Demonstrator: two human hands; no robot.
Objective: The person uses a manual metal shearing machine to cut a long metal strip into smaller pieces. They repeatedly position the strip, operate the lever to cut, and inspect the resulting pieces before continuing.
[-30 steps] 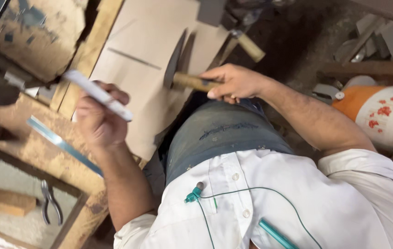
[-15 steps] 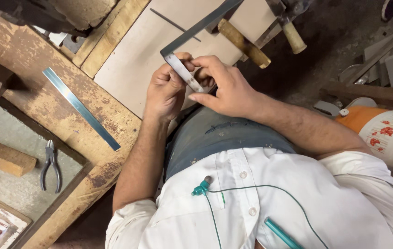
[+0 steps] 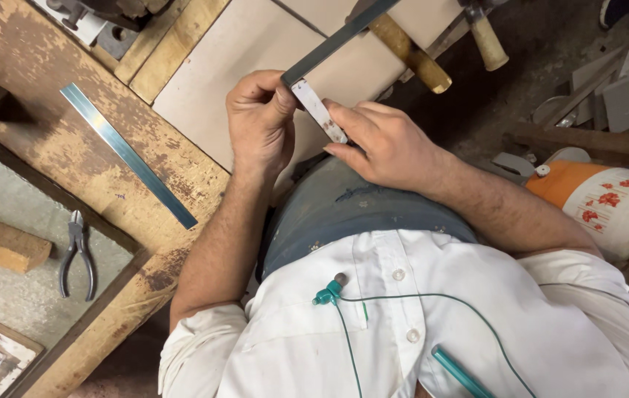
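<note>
Hands: our left hand [image 3: 259,121] pinches the dark metal square's blade [image 3: 336,40]; our right hand [image 3: 381,144] grips its pale short strip [image 3: 320,112], above the beige board [image 3: 233,66]. Risk: loose pinch lets it slip.

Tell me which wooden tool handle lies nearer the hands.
The thicker wooden handle, lying just above the right hand. The paler handle sits farther right, toward the top edge.

Ruler [image 3: 126,153] on bench [image 3: 49,133], pliers [image 3: 77,254] below
</note>
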